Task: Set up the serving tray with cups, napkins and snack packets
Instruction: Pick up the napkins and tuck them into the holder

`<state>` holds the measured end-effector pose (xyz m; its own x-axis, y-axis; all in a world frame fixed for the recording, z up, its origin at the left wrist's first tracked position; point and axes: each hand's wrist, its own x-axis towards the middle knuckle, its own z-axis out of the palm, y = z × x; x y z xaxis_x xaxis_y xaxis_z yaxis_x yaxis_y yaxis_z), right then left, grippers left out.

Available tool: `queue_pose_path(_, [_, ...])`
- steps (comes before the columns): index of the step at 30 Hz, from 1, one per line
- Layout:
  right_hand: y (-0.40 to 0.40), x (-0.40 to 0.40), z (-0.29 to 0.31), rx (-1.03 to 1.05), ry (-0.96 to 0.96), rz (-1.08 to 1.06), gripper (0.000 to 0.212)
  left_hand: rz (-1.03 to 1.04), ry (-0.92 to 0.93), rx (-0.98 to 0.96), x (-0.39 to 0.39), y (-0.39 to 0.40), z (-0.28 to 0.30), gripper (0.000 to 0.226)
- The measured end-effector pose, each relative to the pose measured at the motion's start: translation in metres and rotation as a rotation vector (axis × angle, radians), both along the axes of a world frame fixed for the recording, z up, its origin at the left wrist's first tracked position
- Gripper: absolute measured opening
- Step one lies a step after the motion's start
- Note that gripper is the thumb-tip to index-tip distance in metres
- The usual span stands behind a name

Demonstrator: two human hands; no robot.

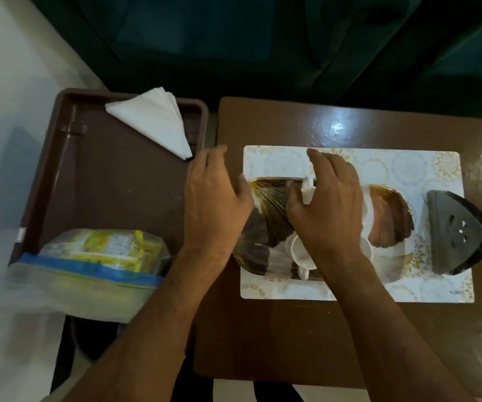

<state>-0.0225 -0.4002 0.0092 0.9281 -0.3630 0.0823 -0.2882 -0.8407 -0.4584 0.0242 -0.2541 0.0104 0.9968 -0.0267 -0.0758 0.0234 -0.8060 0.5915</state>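
Observation:
A brown-and-gold patterned serving tray [271, 198] lies on a white floral placemat [408, 166] on the wooden table. My right hand [326, 210] reaches down over a white cup [308, 191] at the tray's far side; the cup's handle sticks out between thumb and forefinger, and its body is hidden. A second white cup [299, 250] stands at the near edge, and a third [368, 248] peeks out right of my wrist. With its fingers relaxed, my left hand [216, 198] hovers by the tray's left end. Folded white napkins [155, 123] and a zip bag of yellow snack packets [103, 256] sit in a brown bin tray.
The brown bin tray [103, 175] stands to the left of the table, with a narrow gap between them. A black triangular napkin holder [460, 233] rests on the placemat's right end. Dark green upholstery fills the back. Bare wooden tabletop [263, 329] lies near me.

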Motion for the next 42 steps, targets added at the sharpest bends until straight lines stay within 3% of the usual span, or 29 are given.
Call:
queue_pose_path(10, [0.104,0.092,-0.018,0.153,-0.012,0.091,0.024,0.1,-0.004,0.084,0.084,0.113,-0.021,0.046])
queue_pose_path(23, [0.168,0.182,-0.06,0.292,0.1,-0.108,0.029,-0.131,-0.073,0.154,0.183,0.164,-0.066,0.043])
queue_pose_path(42, [0.19,0.201,-0.071,0.299,0.138,-0.195,0.039,-0.218,-0.118,0.074,0.201,0.164,-0.081,0.022])
